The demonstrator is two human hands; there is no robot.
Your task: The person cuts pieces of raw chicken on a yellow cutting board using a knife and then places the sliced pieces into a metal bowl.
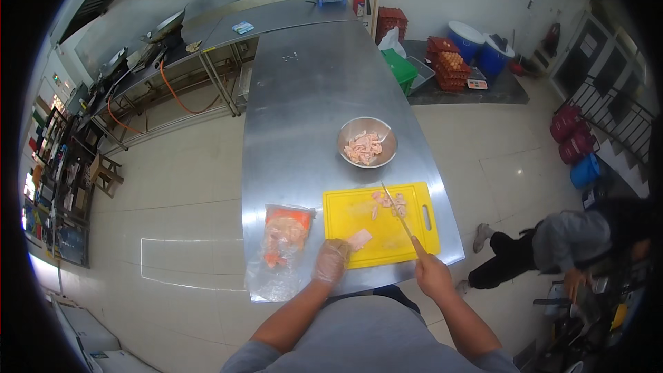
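Observation:
A yellow cutting board [357, 207] lies near the front edge of a steel table. My left hand [331, 260], in a clear plastic glove, rests at the board's left front corner, its fingers at a flat pale piece of raw meat [361, 239]. In my right hand [432, 273], bare, is the handle of a knife [398, 211]. The blade points away from me and crosses over several small cut meat pieces [380, 199] at the board's far side. Beyond the board stands a steel bowl [369, 142] with more cut pieces inside.
A clear plastic bag of raw meat [285, 233] lies left of the board on the steel table [295, 155]. At right, a person [564, 243] leans over cluttered equipment. Stacked egg trays [450, 70] and a green crate [400, 68] stand past the table's right edge. Woks [168, 26] line the left wall.

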